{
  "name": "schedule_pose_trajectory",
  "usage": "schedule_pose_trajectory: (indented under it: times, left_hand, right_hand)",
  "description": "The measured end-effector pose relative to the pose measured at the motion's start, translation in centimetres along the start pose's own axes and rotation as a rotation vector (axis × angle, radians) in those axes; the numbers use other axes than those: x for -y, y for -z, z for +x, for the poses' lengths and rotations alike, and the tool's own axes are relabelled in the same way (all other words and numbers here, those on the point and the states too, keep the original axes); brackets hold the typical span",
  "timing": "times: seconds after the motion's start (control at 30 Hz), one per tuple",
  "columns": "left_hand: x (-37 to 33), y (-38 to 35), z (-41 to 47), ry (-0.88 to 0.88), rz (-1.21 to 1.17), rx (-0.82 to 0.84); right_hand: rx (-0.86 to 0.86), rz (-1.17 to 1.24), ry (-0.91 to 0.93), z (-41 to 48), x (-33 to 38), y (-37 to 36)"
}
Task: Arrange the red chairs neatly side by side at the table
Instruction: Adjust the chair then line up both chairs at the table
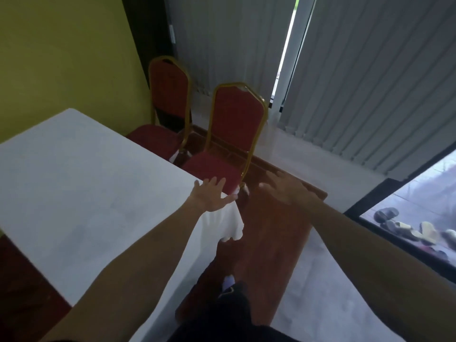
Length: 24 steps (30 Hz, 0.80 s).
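Observation:
Two red chairs with gold frames stand side by side along the far edge of the white-clothed table (81, 174). The near chair (237, 119) has its seat tucked partly under the table corner. The far chair (169, 90) sits by the yellow wall. My left hand (213, 195) hovers open over the table corner, just short of the near chair's seat. My right hand (283, 187) is stretched out open above the red carpet, to the right of that chair, touching nothing.
Grey vertical blinds (357, 82) hang behind the chairs. A red carpet (269, 233) runs beside the table on a pale floor. Several shoes (407, 228) lie outside the glass at the right. My foot (228, 283) stands on the carpet.

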State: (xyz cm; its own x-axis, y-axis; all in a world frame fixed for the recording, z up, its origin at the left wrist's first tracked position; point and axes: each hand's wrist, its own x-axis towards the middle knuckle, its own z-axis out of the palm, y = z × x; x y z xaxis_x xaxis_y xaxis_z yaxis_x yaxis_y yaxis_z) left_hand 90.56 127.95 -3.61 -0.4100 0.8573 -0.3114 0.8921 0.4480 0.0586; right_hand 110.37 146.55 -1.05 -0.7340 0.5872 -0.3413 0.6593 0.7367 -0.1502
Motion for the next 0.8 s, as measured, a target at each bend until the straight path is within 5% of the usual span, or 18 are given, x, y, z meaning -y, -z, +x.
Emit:
schedule_pose_trajectory:
  times: [0.23, 0.8]
  left_hand:
    - [-1.1, 3.8, 10.3, 0.041, -0.087, -0.001]
    - [1.8, 12.4, 34.1, 0.230, -0.259, 0.039]
  right_hand:
    - [0.025, -0.180, 0.213, 10.4, -3.2, 5.9]
    - [0.151, -0.249, 0.348, 39.2, -10.2, 18.8]
